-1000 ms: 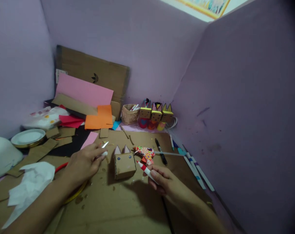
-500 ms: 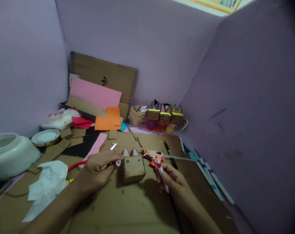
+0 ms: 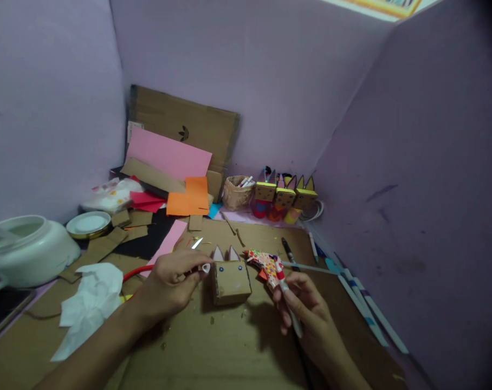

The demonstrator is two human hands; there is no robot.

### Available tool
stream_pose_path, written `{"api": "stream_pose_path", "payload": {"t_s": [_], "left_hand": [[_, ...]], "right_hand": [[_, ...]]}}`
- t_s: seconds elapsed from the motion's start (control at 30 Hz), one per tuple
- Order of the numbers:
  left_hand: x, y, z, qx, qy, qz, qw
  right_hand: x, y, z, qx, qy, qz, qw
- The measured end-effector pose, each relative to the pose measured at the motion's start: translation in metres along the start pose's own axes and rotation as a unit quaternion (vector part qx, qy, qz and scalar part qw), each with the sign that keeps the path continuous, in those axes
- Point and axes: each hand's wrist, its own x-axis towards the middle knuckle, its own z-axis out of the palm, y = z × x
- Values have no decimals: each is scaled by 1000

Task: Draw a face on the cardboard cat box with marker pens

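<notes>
Pinched in the fingertips of my left hand (image 3: 170, 281) is a small white piece (image 3: 206, 268) with a darker outline, close to the left side of a cardboard box head (image 3: 232, 287). That head stands on the cardboard work surface (image 3: 213, 352), with two pointed ears and two small eyes on it. My right hand (image 3: 306, 303) holds a white marker (image 3: 287, 298) with a red end, pointing up and away from me. Just beyond it lies a glue gun (image 3: 266, 264) covered in a colourful pattern, with a glue stick out its back.
Scissors (image 3: 198, 243) and crumpled tissue (image 3: 92, 292) lie to the left, near a white pot (image 3: 46, 252). A black marker (image 3: 289, 252) rests beyond the glue gun. At the back stand a basket of markers (image 3: 238, 195) and several finished box-headed figures (image 3: 285, 197).
The view has turned slightly left, so everything sits further right. Both hands keep their holds, and the box head stays in place between them.
</notes>
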Motion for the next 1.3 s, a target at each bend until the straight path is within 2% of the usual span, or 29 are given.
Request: {"api": "stream_pose_path", "payload": {"t_s": [0.2,0.37,0.47,0.87,1.0,1.07,1.2,1.3], "left_hand": [[2,2,-1,19,-35,-20,999],[-4,-15,5,145,-116,-129,974],[-7,-24,9,189,-133,-149,961],[-8,-26,13,186,-121,-142,965],[-8,-22,12,176,-118,-155,965],[-8,-21,12,147,-99,-165,970],[-8,-22,16,86,-51,-194,976],[-7,-23,17,53,-13,-226,973]], "right_hand": [[-3,0,-1,40,-24,11,999],[-4,-1,1,65,-59,24,996],[-5,-1,3,64,-65,39,995],[-6,1,3,61,-71,56,994],[-3,4,3,45,-41,35,998],[-2,6,2,31,-24,29,999],[-3,9,3,13,-18,90,996],[-6,14,6,-19,16,110,994]]}}
